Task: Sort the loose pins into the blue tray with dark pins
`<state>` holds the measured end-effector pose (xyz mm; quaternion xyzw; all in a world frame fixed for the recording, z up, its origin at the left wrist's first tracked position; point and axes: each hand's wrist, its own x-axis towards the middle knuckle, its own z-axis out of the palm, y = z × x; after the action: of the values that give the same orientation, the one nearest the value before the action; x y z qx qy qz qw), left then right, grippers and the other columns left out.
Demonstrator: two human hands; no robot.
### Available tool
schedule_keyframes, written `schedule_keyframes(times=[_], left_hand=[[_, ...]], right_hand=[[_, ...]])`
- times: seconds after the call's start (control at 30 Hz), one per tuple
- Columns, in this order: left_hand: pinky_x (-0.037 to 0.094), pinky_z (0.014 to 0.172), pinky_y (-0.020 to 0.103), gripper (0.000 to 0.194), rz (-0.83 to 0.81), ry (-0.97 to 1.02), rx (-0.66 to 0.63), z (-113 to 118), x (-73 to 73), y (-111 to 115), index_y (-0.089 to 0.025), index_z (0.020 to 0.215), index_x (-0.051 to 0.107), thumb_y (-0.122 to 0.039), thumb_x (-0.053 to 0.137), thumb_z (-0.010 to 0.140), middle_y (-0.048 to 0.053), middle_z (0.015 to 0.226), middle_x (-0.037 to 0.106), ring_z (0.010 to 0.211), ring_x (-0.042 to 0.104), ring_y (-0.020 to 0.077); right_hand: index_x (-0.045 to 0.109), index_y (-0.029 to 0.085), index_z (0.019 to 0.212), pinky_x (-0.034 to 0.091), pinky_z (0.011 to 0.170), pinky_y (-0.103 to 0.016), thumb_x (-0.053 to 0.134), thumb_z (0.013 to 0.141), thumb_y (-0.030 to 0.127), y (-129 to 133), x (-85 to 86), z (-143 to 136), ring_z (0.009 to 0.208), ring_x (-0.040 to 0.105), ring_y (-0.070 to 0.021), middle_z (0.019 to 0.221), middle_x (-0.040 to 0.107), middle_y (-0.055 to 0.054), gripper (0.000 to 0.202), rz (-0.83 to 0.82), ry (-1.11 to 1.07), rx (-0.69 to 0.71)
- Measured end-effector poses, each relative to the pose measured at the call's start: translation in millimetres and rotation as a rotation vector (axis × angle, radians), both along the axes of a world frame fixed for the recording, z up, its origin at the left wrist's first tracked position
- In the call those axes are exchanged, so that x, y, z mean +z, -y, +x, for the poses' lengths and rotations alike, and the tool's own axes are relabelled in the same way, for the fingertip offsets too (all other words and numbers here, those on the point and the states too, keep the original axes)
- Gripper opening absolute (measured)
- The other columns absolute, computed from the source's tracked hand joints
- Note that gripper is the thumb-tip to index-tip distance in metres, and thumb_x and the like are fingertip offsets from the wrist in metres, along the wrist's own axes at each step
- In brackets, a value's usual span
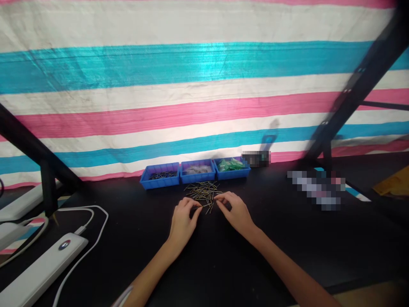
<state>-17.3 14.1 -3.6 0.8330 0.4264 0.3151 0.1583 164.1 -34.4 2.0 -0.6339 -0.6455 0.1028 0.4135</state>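
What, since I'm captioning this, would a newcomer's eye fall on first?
The brightly striped sheet fills the background. Before it stand three blue trays in a row; nearer, the left hand and right hand flank a pile of thin rods on the black table.

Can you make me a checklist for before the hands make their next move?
1. Left hand at the pile of thin rods: ok, fingertips by its near edge.
2. Right hand there too: ok, fingertips by its right side.
3. Three blue bins upright: ok, in a row behind the pile.
4. White cable away from the hands: ok, off to the left.
5. Rod firmly pinched: cannot tell, too small.
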Motion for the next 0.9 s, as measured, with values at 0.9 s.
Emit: schedule_keyframes(times=[0.9], left_hand=[[0.047, 0.073, 0.028, 0.010, -0.092, 0.397, -0.124, 6, 6.4, 8, -0.021, 0.081, 0.066, -0.028, 0.060, 0.077, 0.003, 0.092, 0.056, 0.083, 0.057, 0.0147]], right_hand=[[0.070, 0.015, 0.076, 0.040, 0.054, -0.023, 0.061, 0.074, 0.036, 4, 4.1, -10, 0.059, 0.054, -0.0116, 0.066, 0.065, -0.002, 0.022, -0.248, -0.460, 0.292]])
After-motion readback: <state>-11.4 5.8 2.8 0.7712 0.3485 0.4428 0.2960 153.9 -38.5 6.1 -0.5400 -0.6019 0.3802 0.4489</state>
